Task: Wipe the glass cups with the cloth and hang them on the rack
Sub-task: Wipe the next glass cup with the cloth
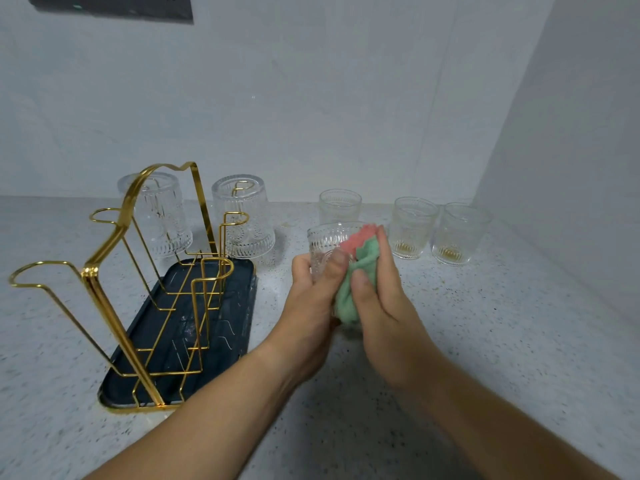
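Wiping: a glass cup [327, 240] is held tilted above the surface [485, 323], between the left hand [311, 296] and the right hand [377, 299].
Left hand: its fingers and thumb are curled round the lower body of the glass cup.
Right hand: it grips a bunched cloth [360, 268] and presses it against the right side of the cup.
Cloth: it is green with a pink end. The pink end sits at the cup's rim and may reach inside, but I cannot tell.
Rack: a gold wire rack [114, 271] stands on the left in a dark tray [221, 327].
Hung cups: two are upside down on the rack's far prongs, the far-left cup [162, 216] and the far-right cup [244, 216].
Standing cups: three stand upright near the wall. The middle cup [340, 204] is just behind the one being held. The paired cups [412, 226] [457, 233] are to the right, close side by side, and each has a yellowish tint at its base.
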Action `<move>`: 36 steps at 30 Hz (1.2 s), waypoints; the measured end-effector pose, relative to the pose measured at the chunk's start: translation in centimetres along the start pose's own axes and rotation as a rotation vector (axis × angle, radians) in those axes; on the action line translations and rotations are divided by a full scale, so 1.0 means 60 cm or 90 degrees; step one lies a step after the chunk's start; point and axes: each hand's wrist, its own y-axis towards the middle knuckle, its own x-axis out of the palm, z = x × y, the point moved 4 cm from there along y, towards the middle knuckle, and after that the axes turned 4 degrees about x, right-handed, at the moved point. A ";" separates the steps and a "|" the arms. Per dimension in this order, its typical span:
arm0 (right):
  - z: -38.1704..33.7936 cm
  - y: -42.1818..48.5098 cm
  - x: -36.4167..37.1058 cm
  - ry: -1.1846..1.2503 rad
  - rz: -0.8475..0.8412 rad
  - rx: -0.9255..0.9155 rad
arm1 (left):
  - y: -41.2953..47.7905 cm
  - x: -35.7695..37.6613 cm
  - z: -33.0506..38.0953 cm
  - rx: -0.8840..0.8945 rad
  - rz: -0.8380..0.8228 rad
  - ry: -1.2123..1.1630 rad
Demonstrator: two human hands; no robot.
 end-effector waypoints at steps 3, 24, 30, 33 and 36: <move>-0.029 0.031 -0.023 0.062 0.044 0.013 | -0.004 0.013 0.001 0.000 -0.016 0.017; -0.012 -0.011 0.012 0.018 0.016 0.003 | -0.011 0.007 0.014 -0.005 0.009 -0.032; -0.009 -0.018 0.002 0.014 0.039 -0.004 | -0.019 0.015 0.015 -0.019 -0.020 -0.013; -0.030 0.006 -0.015 0.054 0.076 -0.002 | -0.015 0.017 0.007 -0.025 -0.054 -0.001; -0.043 0.019 -0.021 0.051 0.090 -0.007 | -0.020 0.020 0.007 -0.035 -0.068 -0.010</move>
